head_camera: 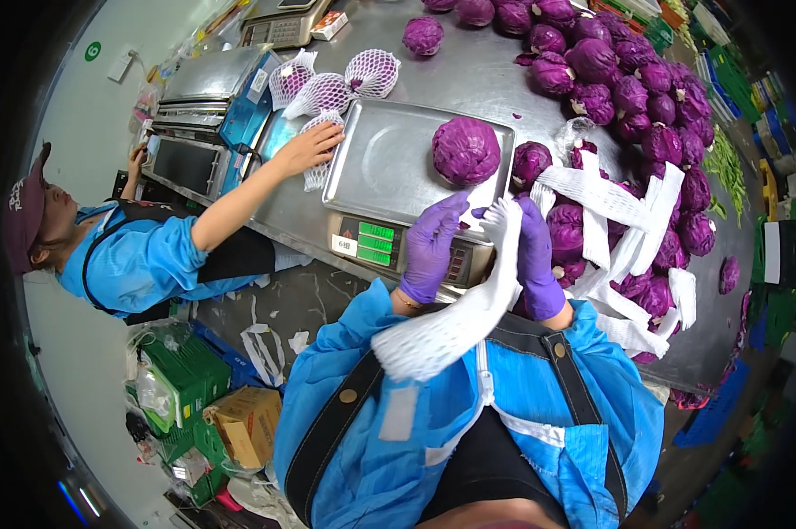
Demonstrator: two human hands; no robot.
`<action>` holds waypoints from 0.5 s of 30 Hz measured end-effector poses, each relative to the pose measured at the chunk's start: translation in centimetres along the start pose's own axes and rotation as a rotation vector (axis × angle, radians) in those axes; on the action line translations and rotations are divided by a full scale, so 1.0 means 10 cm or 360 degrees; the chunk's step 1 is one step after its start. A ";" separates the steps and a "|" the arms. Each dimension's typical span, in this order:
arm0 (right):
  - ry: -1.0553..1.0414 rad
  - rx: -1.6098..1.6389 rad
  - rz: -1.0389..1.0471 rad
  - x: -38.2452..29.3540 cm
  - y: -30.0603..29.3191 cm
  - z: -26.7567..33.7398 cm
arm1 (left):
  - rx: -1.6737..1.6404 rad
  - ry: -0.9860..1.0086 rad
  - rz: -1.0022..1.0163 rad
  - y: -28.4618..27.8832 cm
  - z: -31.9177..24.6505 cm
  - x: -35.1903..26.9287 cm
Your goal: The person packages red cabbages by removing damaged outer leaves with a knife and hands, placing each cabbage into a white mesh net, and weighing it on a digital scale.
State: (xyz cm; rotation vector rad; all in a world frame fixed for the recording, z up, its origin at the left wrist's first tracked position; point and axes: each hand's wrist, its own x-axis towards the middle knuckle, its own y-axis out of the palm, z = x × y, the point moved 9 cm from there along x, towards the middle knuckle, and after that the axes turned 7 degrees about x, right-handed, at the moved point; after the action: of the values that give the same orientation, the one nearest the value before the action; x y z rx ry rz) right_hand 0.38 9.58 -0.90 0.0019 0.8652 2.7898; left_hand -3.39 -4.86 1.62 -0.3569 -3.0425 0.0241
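Observation:
A red cabbage (466, 151) sits at the right end of the steel pan of a weighing scale (384, 165), just beyond my hands. Both my hands wear purple gloves. My right hand (537, 258) has its fingers closed on one end of a white foam net sleeve (447, 324), which hangs down across my chest. Left of that sleeve, my left hand (431, 248) is raised in front of the scale, thumb and fingertips close together; whether they pinch anything is unclear. More flat foam net sleeves (596, 192) lie across the cabbages to the right.
A large heap of red cabbages (593, 63) covers the right of the steel table (464, 73). Several net-wrapped cabbages (371, 73) lie behind the scale's left side. A co-worker's hand (315, 145) touches one, beside a wrapping machine (206, 99). Green crates (186, 377) stand at lower left.

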 end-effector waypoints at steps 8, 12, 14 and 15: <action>-0.0057 -0.0282 -0.0121 0.08 -0.01 -0.12 | -0.0331 -0.0260 0.0534 0.29 0.21 -0.02; -0.1066 -0.1389 0.0150 0.02 0.38 0.38 | -0.0791 -0.0467 0.0345 0.33 0.34 -0.09; -0.1209 -0.1669 0.0163 0.00 0.40 0.48 | -0.0544 -0.0389 0.0245 0.21 0.36 -0.06; -0.1211 -0.1666 0.0163 -0.03 0.41 0.46 | -0.0296 -0.0308 0.0141 0.10 0.33 -0.04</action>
State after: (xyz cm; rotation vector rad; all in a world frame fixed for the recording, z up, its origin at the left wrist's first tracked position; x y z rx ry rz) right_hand 0.09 8.82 5.21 0.8551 -0.7692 2.6039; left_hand -3.01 -4.01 -1.74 -0.5323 -3.2262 -0.2338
